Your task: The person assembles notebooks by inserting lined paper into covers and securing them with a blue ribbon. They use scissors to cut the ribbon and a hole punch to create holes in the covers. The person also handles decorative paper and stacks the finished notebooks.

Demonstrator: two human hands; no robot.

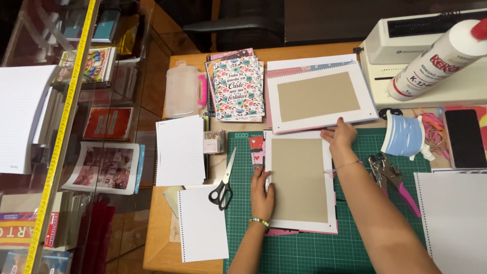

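Note:
A white sheet with a brown cardboard panel [299,180] lies on the green cutting mat [314,251], with pink paper edges showing underneath it. My left hand [262,195] presses flat on its left edge. My right hand [339,137] rests with spread fingers on its top right corner, touching the lower edge of a second white-and-cardboard sheet [319,96] that lies just behind.
Black-handled scissors [223,185] lie left of the mat beside lined white sheets [180,149]. Floral notebooks [238,86], a clear plastic case [182,91], a white glue bottle [436,58], a binding machine [411,43], a hole punch [388,175], a phone [464,137] and a glass display case [66,137] surround the work.

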